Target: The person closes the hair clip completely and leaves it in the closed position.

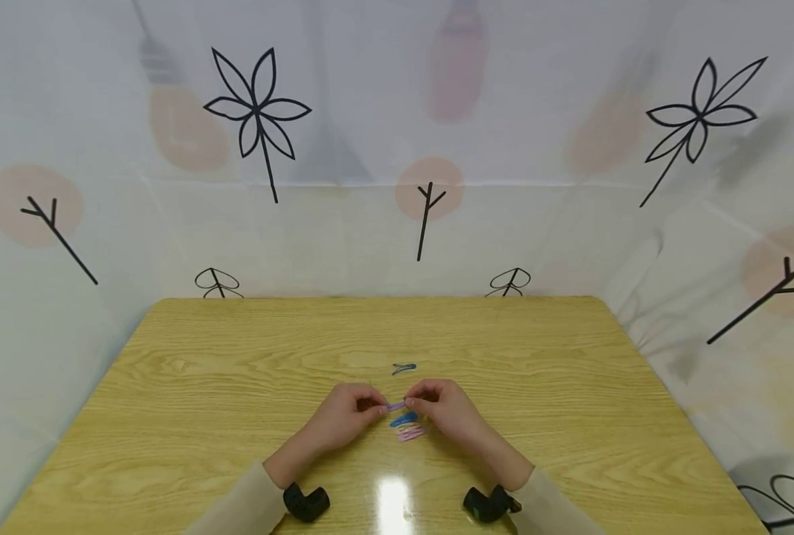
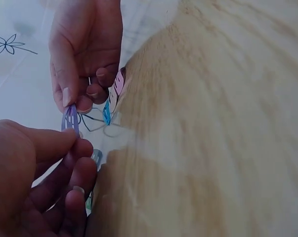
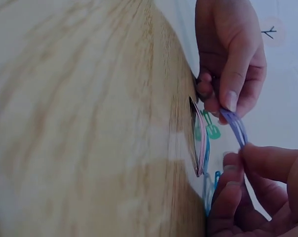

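A purple snap hair clip (image 1: 395, 406) is stretched between the two hands above the table. My left hand (image 1: 349, 414) pinches one end of it between thumb and index finger. At the other end, the thumb and fingers of my right hand (image 1: 447, 409) pinch it too. In the left wrist view the purple clip (image 2: 70, 121) shows its slotted frame; in the right wrist view it looks slightly bowed. Just nearer the body lie a blue hair clip (image 1: 404, 420) and a pink hair clip (image 1: 411, 433), with a pale clip partly visible between them.
Beyond the hands a dark blue-grey hair clip (image 1: 404, 368) lies on the wooden table (image 1: 236, 349). A green hair clip (image 3: 213, 131) appears near the left hand in the right wrist view. Patterned white cloth (image 1: 370, 238) surrounds the table's back and sides.
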Motion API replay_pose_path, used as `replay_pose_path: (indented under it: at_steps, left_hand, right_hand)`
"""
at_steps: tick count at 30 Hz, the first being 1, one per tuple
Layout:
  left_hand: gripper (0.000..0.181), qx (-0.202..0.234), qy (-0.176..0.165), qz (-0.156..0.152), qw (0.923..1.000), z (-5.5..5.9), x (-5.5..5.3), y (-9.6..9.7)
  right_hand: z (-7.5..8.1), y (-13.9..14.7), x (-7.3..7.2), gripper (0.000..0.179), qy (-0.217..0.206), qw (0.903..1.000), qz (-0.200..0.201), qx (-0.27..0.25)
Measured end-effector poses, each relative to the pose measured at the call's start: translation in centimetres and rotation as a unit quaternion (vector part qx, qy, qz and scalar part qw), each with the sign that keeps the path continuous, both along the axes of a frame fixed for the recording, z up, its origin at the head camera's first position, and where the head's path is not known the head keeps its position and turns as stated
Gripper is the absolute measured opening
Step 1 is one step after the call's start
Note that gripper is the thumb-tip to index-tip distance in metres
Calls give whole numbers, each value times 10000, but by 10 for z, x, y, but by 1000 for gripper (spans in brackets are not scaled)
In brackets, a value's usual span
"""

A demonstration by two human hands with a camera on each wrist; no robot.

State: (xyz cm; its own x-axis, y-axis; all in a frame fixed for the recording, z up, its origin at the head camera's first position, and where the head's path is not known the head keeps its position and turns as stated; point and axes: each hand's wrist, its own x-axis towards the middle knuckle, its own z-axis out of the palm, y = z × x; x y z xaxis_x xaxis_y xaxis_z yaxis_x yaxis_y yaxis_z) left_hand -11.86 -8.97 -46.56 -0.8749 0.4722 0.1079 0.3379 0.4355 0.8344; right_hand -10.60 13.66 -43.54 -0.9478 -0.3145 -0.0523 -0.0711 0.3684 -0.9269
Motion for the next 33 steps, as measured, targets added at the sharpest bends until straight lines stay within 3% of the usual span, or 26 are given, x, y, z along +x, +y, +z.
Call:
replay_pose_path:
  at_steps: [3,10,33]
  left_hand:
    - [8,-166,-17,148,9998,-1,-1,2]
    - [7,-287,-87,403,9987,-1,-2,2]
    - [9,-371,-70,375,9986,0,0,8]
  right_hand:
    - [-15,3,-6,8,180,9993,50,333]
    - [-17,1,-8,6,423,9964,133,720]
    - [-14,3,-12,6,366,9951,155,901]
